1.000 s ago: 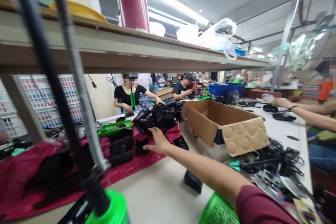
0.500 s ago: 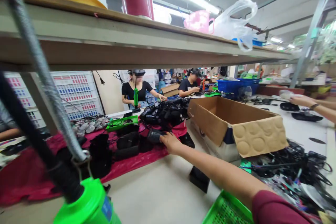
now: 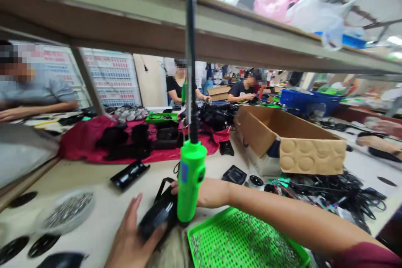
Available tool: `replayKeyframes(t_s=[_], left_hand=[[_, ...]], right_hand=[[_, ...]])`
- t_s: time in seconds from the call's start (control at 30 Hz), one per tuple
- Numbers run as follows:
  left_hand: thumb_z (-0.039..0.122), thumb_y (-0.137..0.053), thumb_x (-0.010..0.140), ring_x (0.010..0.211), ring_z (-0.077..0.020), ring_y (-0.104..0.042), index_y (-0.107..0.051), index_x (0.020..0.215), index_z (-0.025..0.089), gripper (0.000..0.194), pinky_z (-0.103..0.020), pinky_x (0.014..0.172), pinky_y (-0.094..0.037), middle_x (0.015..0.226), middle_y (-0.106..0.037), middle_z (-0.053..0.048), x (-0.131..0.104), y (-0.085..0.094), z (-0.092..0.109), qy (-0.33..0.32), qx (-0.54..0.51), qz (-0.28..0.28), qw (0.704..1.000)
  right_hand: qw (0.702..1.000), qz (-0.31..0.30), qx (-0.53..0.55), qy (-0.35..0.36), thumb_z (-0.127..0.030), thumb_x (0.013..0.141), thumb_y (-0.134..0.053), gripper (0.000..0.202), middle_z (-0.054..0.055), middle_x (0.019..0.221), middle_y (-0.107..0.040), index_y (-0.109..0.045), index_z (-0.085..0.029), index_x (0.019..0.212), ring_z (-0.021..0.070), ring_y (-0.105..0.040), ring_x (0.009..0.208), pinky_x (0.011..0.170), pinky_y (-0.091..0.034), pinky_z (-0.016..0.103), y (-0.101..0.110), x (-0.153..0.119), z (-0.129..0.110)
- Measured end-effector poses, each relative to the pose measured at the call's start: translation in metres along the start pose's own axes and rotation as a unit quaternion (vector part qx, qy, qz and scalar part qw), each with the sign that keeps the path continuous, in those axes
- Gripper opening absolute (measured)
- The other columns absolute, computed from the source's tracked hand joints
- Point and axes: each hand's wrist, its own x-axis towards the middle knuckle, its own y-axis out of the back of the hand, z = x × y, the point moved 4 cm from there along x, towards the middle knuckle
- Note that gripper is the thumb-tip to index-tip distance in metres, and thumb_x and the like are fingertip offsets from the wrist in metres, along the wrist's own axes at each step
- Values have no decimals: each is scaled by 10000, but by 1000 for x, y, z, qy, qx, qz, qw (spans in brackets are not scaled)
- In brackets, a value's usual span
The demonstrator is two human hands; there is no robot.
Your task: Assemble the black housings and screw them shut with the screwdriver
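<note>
A glossy black casing lies low in front of me, just left of a hanging green electric screwdriver. My left hand is at its near side, thumb against the casing and fingers spread along its left edge. Behind the screwdriver, my right hand holds the casing's far end, its fingers partly hidden by the tool. A curved black shell rests on the table further left. Below my right forearm is a green perforated tray with many small screws.
A shelf edge spans overhead. An open cardboard box stands right, beside tangled black cables. A bowl of metal parts sits left. Black parts lie on red plastic. Other people sit across the table.
The view has swung left and down. My right hand has come back from the red plastic with a black part. My left hand has appeared at that part. The green screwdriver now hangs in the centre.
</note>
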Motion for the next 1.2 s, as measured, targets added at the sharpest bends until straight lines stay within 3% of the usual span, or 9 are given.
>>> replayKeyframes(t_s=[0.07,0.17,0.5,0.67,0.77,0.9,0.97,1.07,1.2], left_hand=[[589,-647,679,1308,-355,-460,-428,1346,130,839,-520,1097,-341,1366,-536,-191,8,-13,-2,62,-56,-120,989],[496,-675,697,1228,-316,-533,-457,1304,119,747,-481,1080,-355,1335,-557,-187,4,-18,5,50,-69,-149,985],[410,-757,658,1176,-289,-528,-396,1406,213,853,-486,1080,-336,1237,-565,-113,-28,33,23,-20,-84,143,986],[452,-792,637,1190,-269,-528,-399,1401,336,867,-447,1019,-419,1277,-545,-49,-38,89,15,78,-336,311,886],[522,-762,652,1174,-248,-537,-543,1262,326,677,-372,900,-513,1278,-563,-8,-47,114,9,109,-438,337,826],[642,-779,543,1090,-292,-592,-665,1100,213,713,-352,821,-546,1077,-683,-64,-65,125,10,122,-460,261,840],[685,-756,540,1056,-311,-616,-679,1111,189,760,-354,830,-538,1056,-701,-93,-76,117,16,130,-447,177,867],[720,-687,607,1020,-286,-640,-648,1190,205,779,-318,841,-520,1086,-703,-90,-90,102,29,139,-423,87,891],[664,-573,757,830,-256,-689,-568,1271,208,687,-329,704,-543,913,-718,-78,-97,96,30,273,-479,118,826]], right_hand=[[999,33,36,-20,-220,935,-507,262,83,1285,-613,-634,-195,1163,212,-526,1240,1078,-397,374,1,-4,-1],[992,86,79,-57,-225,904,-525,342,130,1271,-610,-580,-169,1237,254,-558,1192,1017,-450,437,2,-11,2],[932,310,153,-111,-179,920,-487,295,95,1127,-629,-546,-213,1207,206,-629,1010,844,-558,374,17,-19,-14],[838,515,133,-118,-159,913,-522,326,92,1234,-522,-555,-254,1223,221,-535,1156,909,-532,394,49,-44,-51],[782,621,44,-22,-45,846,-562,384,60,1161,-576,-627,-259,1157,207,-608,1056,874,-547,372,67,-62,-94],[889,427,-86,137,-47,878,-504,307,55,989,-647,-639,-186,1116,176,-646,976,826,-574,293,63,-36,-150],[920,344,-95,162,-216,955,-472,251,122,1098,-631,-603,-132,1152,215,-601,1111,915,-553,335,52,-10,-166],[931,313,-47,181,-589,945,-402,586,193,1273,-553,-515,-108,1261,256,-501,1265,1023,-478,400,33,27,-175],[943,256,-37,211,-662,931,-340,653,143,1259,-599,-525,-133,1266,227,-537,1214,989,-483,342,-6,51,-185]])
